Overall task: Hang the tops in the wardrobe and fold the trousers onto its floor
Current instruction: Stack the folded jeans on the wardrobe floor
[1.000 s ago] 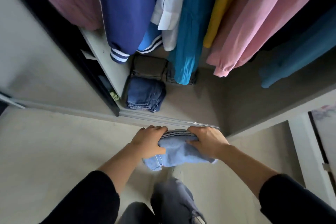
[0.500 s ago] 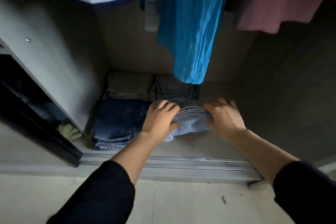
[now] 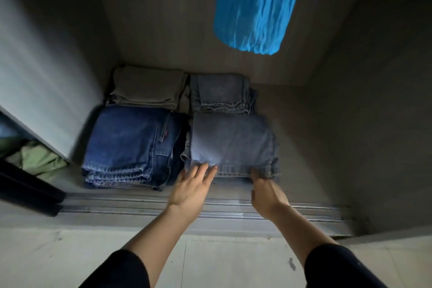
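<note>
A folded pair of light blue jeans (image 3: 231, 140) lies on the wardrobe floor (image 3: 304, 135), front right of the folded trousers. My left hand (image 3: 191, 187) has straight fingers touching the jeans' near left edge. My right hand (image 3: 266, 192) touches the near right edge with its fingertips, which are partly hidden against the cloth. Beside the jeans on the left is a stack of dark blue jeans (image 3: 126, 145). Behind them lie folded beige trousers (image 3: 147, 87) and grey-blue jeans (image 3: 219, 91). A bright blue top (image 3: 254, 7) hangs above.
A metal sliding-door track (image 3: 140, 203) runs along the wardrobe's front edge under my wrists. A grey partition panel (image 3: 46, 77) walls the left side, with green cloth (image 3: 39, 159) in the compartment beyond it. Bare wardrobe floor lies right of the jeans.
The light blue jeans went from carried in both hands to lying flat on the wardrobe floor. Both hands slid back to the jeans' near edge, and the view dipped lower into the wardrobe.
</note>
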